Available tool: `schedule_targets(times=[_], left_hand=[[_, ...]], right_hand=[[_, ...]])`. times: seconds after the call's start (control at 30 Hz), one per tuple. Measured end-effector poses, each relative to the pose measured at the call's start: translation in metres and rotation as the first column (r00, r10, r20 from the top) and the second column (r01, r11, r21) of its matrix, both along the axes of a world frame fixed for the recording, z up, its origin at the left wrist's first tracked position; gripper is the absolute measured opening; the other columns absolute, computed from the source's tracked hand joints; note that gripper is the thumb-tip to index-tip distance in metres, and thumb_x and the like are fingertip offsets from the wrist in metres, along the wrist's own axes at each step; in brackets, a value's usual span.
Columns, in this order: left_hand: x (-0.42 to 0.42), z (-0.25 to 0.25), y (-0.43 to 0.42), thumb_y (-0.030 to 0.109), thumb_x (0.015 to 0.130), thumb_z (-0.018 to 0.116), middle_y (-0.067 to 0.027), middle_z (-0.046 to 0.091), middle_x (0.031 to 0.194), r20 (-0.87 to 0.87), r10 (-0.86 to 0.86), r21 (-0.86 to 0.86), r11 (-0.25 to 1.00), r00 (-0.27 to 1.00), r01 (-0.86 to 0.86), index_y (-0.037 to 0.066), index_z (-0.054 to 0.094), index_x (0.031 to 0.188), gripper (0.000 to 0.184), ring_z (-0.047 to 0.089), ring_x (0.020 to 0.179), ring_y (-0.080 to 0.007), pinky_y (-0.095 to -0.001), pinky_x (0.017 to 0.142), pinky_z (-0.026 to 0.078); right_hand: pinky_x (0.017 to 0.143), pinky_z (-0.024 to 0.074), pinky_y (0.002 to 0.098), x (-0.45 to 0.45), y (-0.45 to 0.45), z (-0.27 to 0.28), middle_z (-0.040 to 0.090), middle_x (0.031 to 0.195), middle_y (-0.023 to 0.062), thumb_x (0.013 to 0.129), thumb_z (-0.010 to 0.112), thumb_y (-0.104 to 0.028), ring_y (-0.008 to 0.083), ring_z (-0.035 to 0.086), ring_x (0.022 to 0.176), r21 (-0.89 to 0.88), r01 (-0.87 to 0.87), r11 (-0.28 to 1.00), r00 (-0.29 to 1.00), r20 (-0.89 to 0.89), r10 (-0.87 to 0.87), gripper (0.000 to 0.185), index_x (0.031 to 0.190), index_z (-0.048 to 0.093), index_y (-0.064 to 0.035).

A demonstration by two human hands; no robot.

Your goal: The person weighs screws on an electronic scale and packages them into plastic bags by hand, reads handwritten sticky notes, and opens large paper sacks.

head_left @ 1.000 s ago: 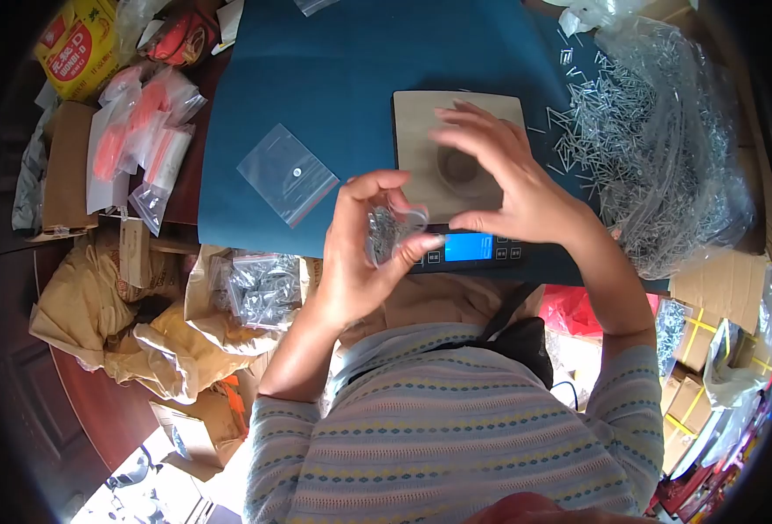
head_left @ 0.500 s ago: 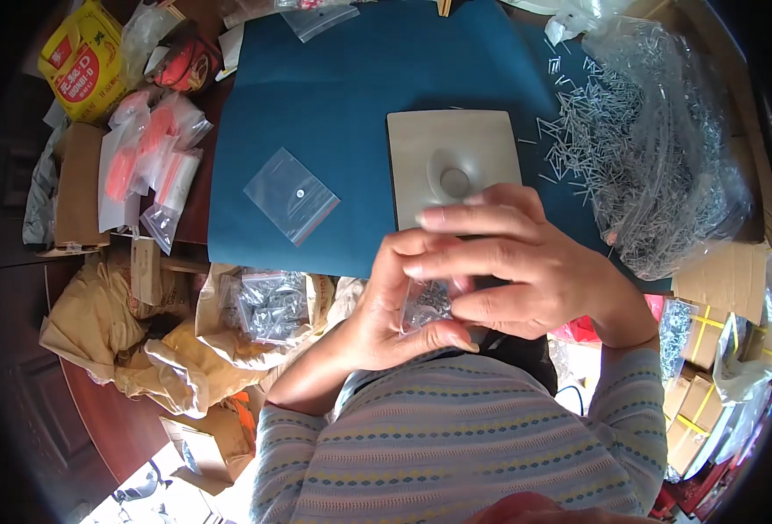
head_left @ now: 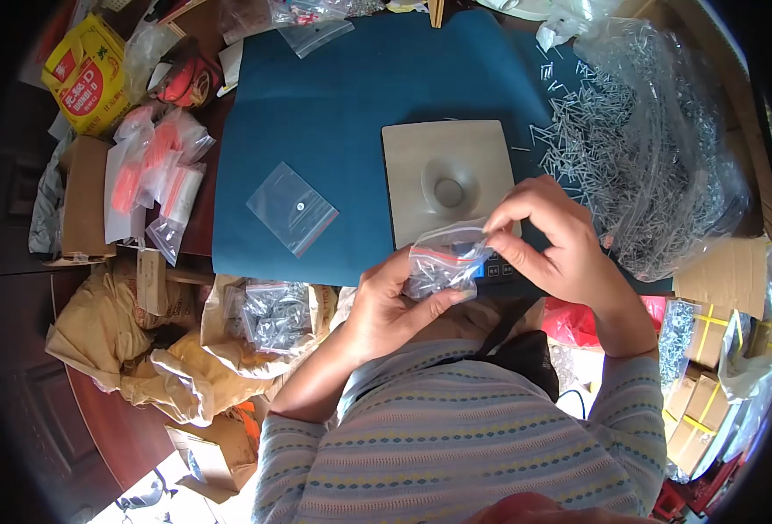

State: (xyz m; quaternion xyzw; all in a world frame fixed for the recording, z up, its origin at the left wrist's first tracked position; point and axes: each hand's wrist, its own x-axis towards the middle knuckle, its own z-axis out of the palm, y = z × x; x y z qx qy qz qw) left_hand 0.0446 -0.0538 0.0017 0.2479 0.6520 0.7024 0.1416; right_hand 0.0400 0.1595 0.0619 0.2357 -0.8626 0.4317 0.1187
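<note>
Between my hands is a clear zip bag [head_left: 441, 269] with a red strip and small metal pieces in it. My left hand [head_left: 390, 313] grips the bag's left and lower side. Thumb and fingers of my right hand [head_left: 547, 240] pinch its upper right corner. The bag hangs over the front edge of a scale [head_left: 408, 157] with a round dished plate and partly covers its blue display. To the left, a flat clear bag [head_left: 285, 203] with a small white round piece lies on the blue mat [head_left: 316, 105].
A heap of screws or nails [head_left: 578, 131] with a large plastic bag lies at the right. An open paper-lined box of filled bags [head_left: 276, 319] stands below the mat's front edge. Pink packets [head_left: 154, 162] and a yellow bag [head_left: 89, 74] lie at the left.
My right hand has come down from above the scale to the bag and now pinches its corner. The bag's opening has turned upward into view. The camera view has shifted slightly.
</note>
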Motion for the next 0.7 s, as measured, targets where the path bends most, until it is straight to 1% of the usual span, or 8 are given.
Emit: schedule_targets(times=[0.03,0.07,0.17,0.2,0.3,0.57,0.67,0.7], left_hand=[[-0.001,0.000,0.001,0.003,0.077,0.069,-0.0104,0.063,0.098,-0.066,0.026,-0.002,1.000,0.997,-0.027,0.003,0.059,0.102,0.027,0.061,0.085,-0.0150,-0.0274,0.072,0.049],[-0.001,-0.001,0.001,0.003,0.077,0.070,-0.0104,0.063,0.097,-0.131,0.051,-0.004,0.999,0.990,-0.052,0.003,0.059,0.102,0.028,0.062,0.085,-0.0155,-0.0274,0.072,0.049],[-0.002,-0.002,0.002,0.003,0.077,0.070,-0.0102,0.063,0.096,-0.192,0.113,0.032,0.994,0.975,-0.109,0.003,0.058,0.104,0.030,0.062,0.085,-0.0171,-0.0274,0.071,0.049],[-0.002,-0.003,0.002,0.003,0.076,0.070,-0.0104,0.062,0.097,-0.178,0.105,0.003,0.994,0.978,-0.107,0.004,0.058,0.104,0.030,0.062,0.085,-0.0175,-0.0276,0.071,0.049],[-0.001,-0.004,0.001,0.002,0.076,0.070,-0.0111,0.062,0.098,-0.150,0.085,-0.055,0.994,0.985,-0.094,0.004,0.057,0.105,0.032,0.062,0.086,-0.0186,-0.0283,0.072,0.050],[-0.003,-0.006,0.000,0.000,0.074,0.070,-0.0121,0.060,0.103,-0.172,0.001,-0.108,0.994,0.985,-0.020,0.004,0.058,0.105,0.033,0.062,0.090,-0.0213,-0.0304,0.073,0.051],[-0.001,0.000,0.003,-0.002,0.075,0.069,-0.0119,0.061,0.102,-0.089,0.003,-0.094,0.995,0.996,-0.011,0.001,0.057,0.100,0.028,0.060,0.094,-0.0200,-0.0298,0.077,0.049],[-0.001,0.002,0.003,-0.001,0.075,0.070,-0.0124,0.061,0.102,-0.115,0.012,-0.079,0.997,0.993,-0.021,0.001,0.057,0.099,0.028,0.060,0.094,-0.0202,-0.0299,0.077,0.049]], right_hand=[[0.067,0.0391,0.0298,0.002,0.001,-0.001,0.060,0.077,0.0022,0.074,0.071,-0.011,0.0174,0.058,0.072,0.006,0.018,1.000,1.000,0.016,-0.018,0.021,0.091,0.059,-0.0074],[0.065,0.0385,0.0300,0.003,-0.005,-0.005,0.060,0.074,0.0018,0.076,0.070,-0.011,0.0171,0.058,0.068,-0.096,0.110,0.989,0.994,0.020,-0.109,0.017,0.088,0.059,-0.0080],[0.064,0.0377,0.0300,-0.001,-0.001,-0.002,0.060,0.073,0.0024,0.075,0.070,-0.012,0.0178,0.057,0.067,-0.023,0.056,0.998,0.998,0.017,-0.055,0.014,0.084,0.059,-0.0075],[0.063,0.0372,0.0303,-0.002,0.003,-0.001,0.059,0.071,0.0021,0.076,0.069,-0.011,0.0184,0.055,0.064,0.084,0.024,0.996,0.999,-0.026,-0.022,0.011,0.080,0.059,-0.0074],[0.063,0.0367,0.0303,0.000,0.000,-0.003,0.058,0.070,0.0015,0.075,0.068,-0.007,0.0185,0.053,0.062,0.048,-0.020,0.999,0.996,-0.090,0.024,0.009,0.076,0.059,-0.0077],[0.064,0.0356,0.0311,0.000,0.000,0.001,0.055,0.067,0.0001,0.070,0.067,-0.005,0.0168,0.053,0.062,0.071,-0.122,0.990,0.989,-0.076,0.127,0.011,0.073,0.057,-0.0085],[0.064,0.0352,0.0320,0.001,0.000,0.001,0.054,0.064,0.0013,0.069,0.066,-0.004,0.0178,0.050,0.059,0.066,-0.177,0.982,0.977,-0.110,0.183,0.009,0.069,0.057,-0.0078],[0.064,0.0352,0.0321,0.002,0.000,0.002,0.053,0.064,0.0014,0.068,0.066,-0.004,0.0177,0.050,0.058,0.072,-0.200,0.977,0.972,-0.109,0.207,0.010,0.068,0.057,-0.0080]])
